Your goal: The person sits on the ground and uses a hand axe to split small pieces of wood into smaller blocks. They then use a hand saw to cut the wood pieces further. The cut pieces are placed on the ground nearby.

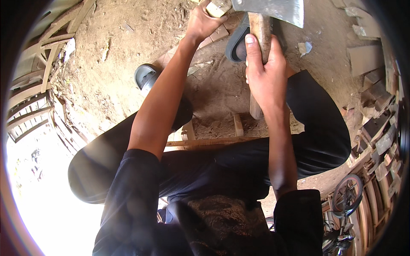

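My left hand (204,22) is closed on a pale wooden block (217,9) at the top centre of the view. My right hand (265,72) grips the wooden handle (259,26) of a hatchet, whose broad metal head (285,12) is raised beside the block, at its right. Beneath, a row of short wood pieces (220,35) lies on the dirt, partly hidden by the block and my hand. My sandalled feet show below: a dark sandal (234,48) behind the handle and another (145,73) to the left.
I sit on a low wooden seat (194,143) over a dirt floor (111,51). Scrap boards (373,94) are piled along the right, with a bicycle (347,196) at lower right. Leaning timber slats (32,115) line the left, beside a bright opening.
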Demonstrator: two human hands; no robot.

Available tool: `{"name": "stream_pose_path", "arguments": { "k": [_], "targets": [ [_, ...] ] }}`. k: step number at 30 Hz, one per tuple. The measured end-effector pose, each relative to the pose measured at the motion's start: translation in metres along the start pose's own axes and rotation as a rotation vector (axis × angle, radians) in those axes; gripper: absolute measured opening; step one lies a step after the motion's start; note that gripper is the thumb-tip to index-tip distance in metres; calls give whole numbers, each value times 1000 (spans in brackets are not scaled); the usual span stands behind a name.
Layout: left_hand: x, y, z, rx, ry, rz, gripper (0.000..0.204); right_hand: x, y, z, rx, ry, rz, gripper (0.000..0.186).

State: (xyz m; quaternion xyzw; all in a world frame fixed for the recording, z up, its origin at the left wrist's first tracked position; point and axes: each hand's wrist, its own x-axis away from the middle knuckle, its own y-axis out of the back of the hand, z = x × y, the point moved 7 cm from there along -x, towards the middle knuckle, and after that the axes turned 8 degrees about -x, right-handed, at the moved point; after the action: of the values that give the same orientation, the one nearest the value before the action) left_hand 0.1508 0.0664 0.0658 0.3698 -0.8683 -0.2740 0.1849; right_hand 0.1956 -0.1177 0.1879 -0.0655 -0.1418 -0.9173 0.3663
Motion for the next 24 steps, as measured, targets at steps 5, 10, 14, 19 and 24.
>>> {"name": "stream_pose_path", "arguments": {
  "k": [5, 10, 14, 19, 24],
  "targets": [
    [-10, -3, -5, 327, -187, 84, 48, -21, -17, -18, 393, -10, 110, 38],
    [-9, -16, 8, -2, -56, 136, 49, -29, -3, -36, 329, 25, -24, 41],
    [-17, -14, 5, 106, -157, 153, 48, -27, 8, -16, 92, -45, -35, 34],
    [-13, -10, -2, 32, -197, 212, 46, -22, 4, -25, 208, 82, 22, 35],
    [-4, -17, 37, 282, 120, 544, 37, -9, 4, -48, 146, -134, 72, 37]
  ]
}}
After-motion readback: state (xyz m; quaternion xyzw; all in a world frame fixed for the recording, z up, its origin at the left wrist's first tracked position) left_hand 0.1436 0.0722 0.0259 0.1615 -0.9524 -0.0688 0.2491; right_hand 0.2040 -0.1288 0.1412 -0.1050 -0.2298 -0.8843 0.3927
